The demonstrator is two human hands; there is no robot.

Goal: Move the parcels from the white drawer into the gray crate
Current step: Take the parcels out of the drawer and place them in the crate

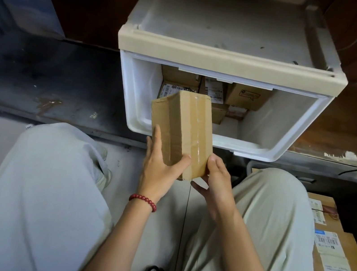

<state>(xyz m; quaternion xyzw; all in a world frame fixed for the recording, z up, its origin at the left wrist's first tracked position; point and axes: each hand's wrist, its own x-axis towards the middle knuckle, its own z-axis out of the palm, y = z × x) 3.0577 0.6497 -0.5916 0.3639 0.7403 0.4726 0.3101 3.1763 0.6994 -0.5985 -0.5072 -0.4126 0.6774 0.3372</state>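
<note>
I am holding a taped cardboard parcel (pixel 182 133) upright, left grip (pixel 160 165) curling round its side, right grip (pixel 216 184) cupping its bottom corner, probably to steady it. Just beyond my grip the white drawer (pixel 264 153) is hanging open; the gray crate (pixel 353 186) is sitting to the right

there is just one camera. it sits on the person's head and looks forward and down. it is very near the left hand (pixel 160 165), the right hand (pixel 214 186) and the parcel (pixel 183 131) in the middle of the frame. the white drawer (pixel 253 148) is at the top middle. the gray crate (pixel 355 195) is at the right edge. the legs (pixel 46 184) fill the bottom.
</note>
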